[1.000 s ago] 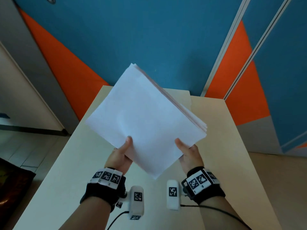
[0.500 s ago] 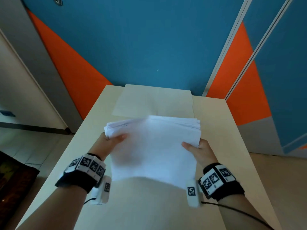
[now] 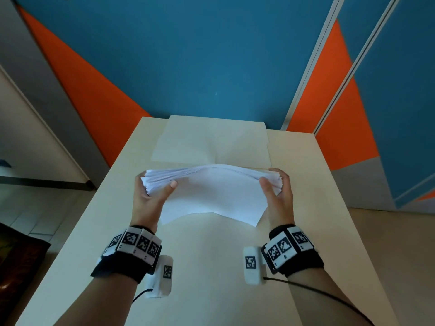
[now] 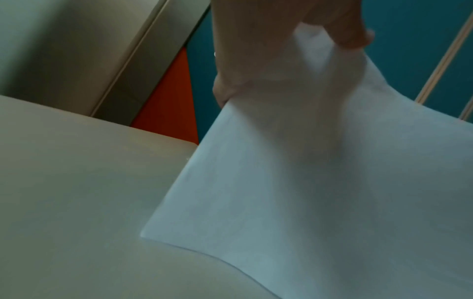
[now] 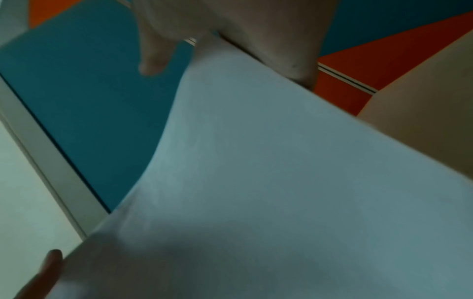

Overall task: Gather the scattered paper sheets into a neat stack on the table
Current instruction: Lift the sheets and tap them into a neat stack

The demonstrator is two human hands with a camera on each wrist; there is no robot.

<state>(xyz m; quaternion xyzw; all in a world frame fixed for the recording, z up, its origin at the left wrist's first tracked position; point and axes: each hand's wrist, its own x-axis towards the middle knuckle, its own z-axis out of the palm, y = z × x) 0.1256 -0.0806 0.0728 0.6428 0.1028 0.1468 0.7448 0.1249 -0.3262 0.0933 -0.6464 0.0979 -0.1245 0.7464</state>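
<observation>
Above the middle of the table (image 3: 211,267), the stack of paper (image 3: 211,191) hangs in the air between two hands, gripped at its left and right ends. It bows upward in the middle and its near edge droops, seemingly close to the tabletop. The far edges fan slightly, so the sheets are gathered but not yet squared. The left hand (image 3: 147,198) pinches its end with the thumb on top and the fingers curled beneath. The right hand (image 3: 279,196) does likewise, thumb over the top sheet, fingers wrapped around the outer edge. Holding both ends this way likely keeps the loose sheets from sliding apart and lets the person tap or lower them evenly. Beyond the stack, flat on the far end of the table, lies a large pale sheet (image 3: 211,140), apart from the held paper. The next move calls for squaring the edges and setting the stack down flat.
</observation>
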